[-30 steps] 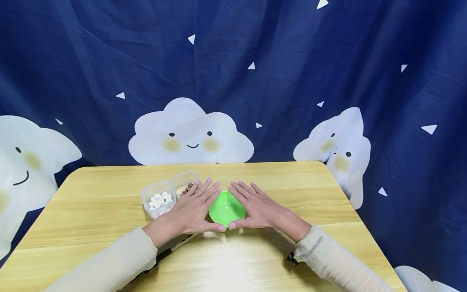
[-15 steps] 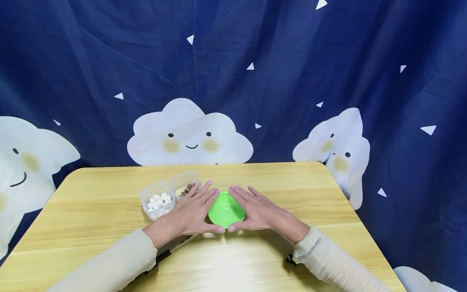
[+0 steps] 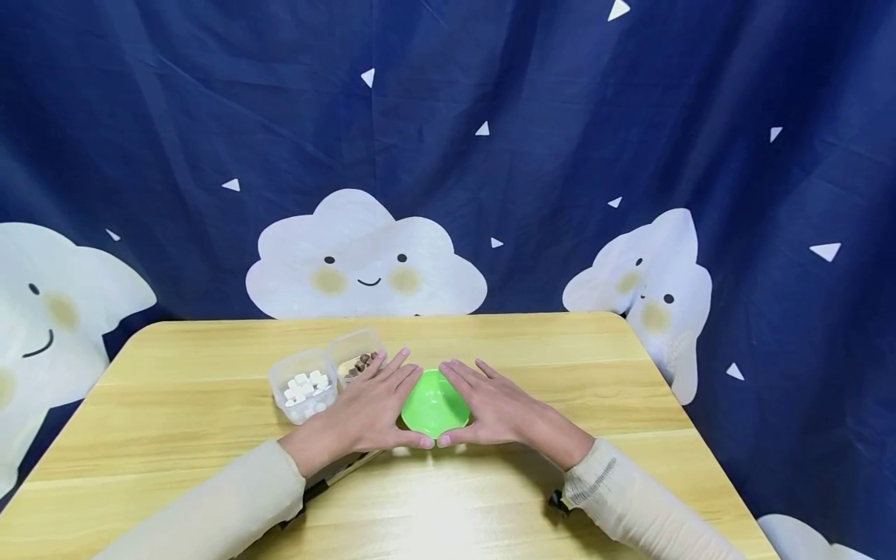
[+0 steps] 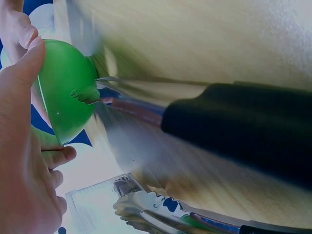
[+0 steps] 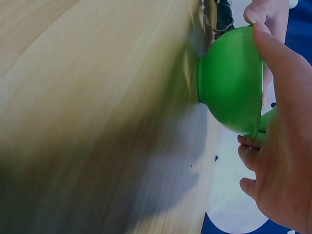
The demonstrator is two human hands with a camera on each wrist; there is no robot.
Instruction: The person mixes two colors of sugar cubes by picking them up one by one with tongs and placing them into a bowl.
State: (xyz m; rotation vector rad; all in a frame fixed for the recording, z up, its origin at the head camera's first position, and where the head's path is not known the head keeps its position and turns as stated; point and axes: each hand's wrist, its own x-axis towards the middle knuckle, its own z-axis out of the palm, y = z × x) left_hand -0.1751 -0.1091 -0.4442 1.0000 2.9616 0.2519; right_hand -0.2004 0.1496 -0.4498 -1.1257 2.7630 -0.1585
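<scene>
A small green bowl (image 3: 435,406) stands between both hands on the wooden table. My left hand (image 3: 367,408) holds its left side, thumb at the near rim and forefinger at the far rim. The right hand (image 3: 500,408) does likewise from the right, and both thumb tips come almost together at the front. In the left wrist view, the bowl's outer wall (image 4: 68,92) shows between thumb and fingers. Metal tongs (image 4: 146,212) with scalloped ends and black handles (image 4: 234,122) lie beside the left hand, one end overlapping the bowl in that view.
Left of the bowl stands a clear plastic box (image 3: 302,381) of white cubes. Behind it, a second clear box (image 3: 353,346) contains small brown pieces, partly covered by the left hand. A blue curtain (image 3: 448,117) with clouds hangs behind the wooden table (image 3: 560,342).
The fingers of both hands have drawn slightly closer around the bowl's rim. Bowl and boxes stay in nearly the same place.
</scene>
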